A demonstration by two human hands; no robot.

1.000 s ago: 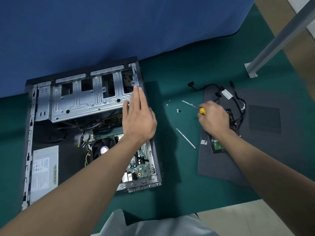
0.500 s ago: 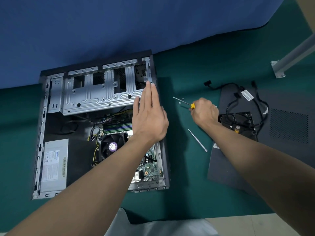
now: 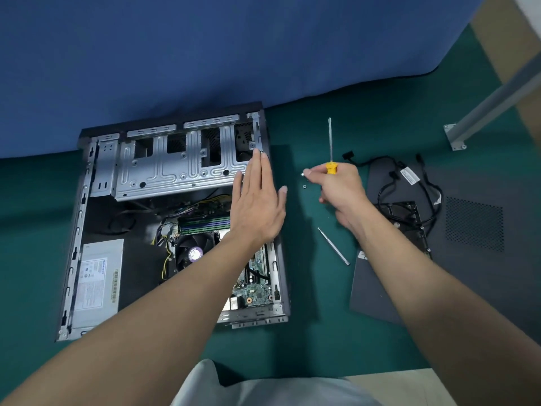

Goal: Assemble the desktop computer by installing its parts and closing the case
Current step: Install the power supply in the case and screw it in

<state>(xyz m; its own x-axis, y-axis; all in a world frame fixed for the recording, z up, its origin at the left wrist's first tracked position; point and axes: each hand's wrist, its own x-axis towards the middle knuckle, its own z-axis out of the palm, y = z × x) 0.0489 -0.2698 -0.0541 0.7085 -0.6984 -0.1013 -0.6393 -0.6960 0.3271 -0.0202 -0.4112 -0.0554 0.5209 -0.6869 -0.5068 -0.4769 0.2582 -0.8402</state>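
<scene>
Head view: my left hand (image 3: 257,200) lies flat with the fingers straight and together, and the fingertips touch the right rim of the open computer case (image 3: 76,230), at the near corner of the drive cage (image 3: 175,168). Under that palm and wrist sit the memory sticks and the motherboard (image 3: 254,291). The CPU fan (image 3: 191,253) is just left of my forearm, and the power supply (image 3: 96,279) is well to the left in the near corner of the case. My right hand (image 3: 342,189) is curled tight round the handle of the screwdriver (image 3: 330,142), so only the yellow collar shows above the fist and the shaft points away from me. A bright speck sits at the forefinger tip, but I cannot tell whether it is pinched there. One loose screw (image 3: 304,186) lies on the green mat (image 3: 322,317) between my two hands. A bare metal shaft (image 3: 333,246) lies on the mat just below my right wrist. Behind that wrist, partly hidden, the hard drive (image 3: 409,218) rests on the dark side panel (image 3: 483,259), with black cables (image 3: 430,186) looped beyond it.
</scene>
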